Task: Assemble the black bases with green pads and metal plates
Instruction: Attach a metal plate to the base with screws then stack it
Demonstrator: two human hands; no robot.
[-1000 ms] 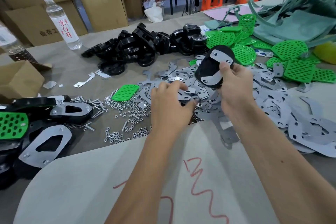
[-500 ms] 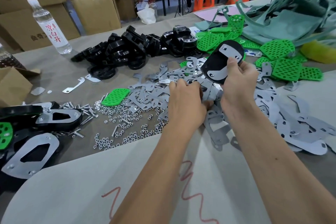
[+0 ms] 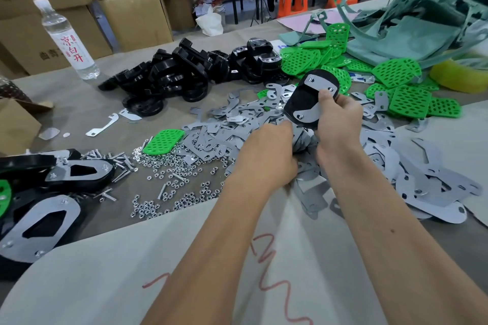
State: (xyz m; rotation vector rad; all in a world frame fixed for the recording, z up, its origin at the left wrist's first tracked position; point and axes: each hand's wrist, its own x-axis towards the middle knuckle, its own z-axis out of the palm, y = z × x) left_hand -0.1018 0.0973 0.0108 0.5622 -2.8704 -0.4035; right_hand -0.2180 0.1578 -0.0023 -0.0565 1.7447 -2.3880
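Note:
My right hand (image 3: 339, 124) grips a black base (image 3: 303, 101) tilted up above the table, with two small metal plates lying across its face. My left hand (image 3: 266, 155) reaches into the heap of loose metal plates (image 3: 224, 129) just below that base, fingers curled down among them; what they hold is hidden. A pile of black bases (image 3: 184, 74) lies at the back centre. Green perforated pads (image 3: 396, 72) are scattered at the back right, and one green pad (image 3: 163, 141) lies alone left of the plates.
Nuts and bolts (image 3: 163, 182) are strewn left of my left hand. Assembled bases with large plates (image 3: 39, 221) sit at the left edge. A water bottle (image 3: 67, 39) and cardboard boxes (image 3: 137, 16) stand behind. Large metal plates (image 3: 433, 187) spread at the right.
My left hand has moved right through the plate heap, close under the base. My right hand has kept hold of the base, shifting slightly right.

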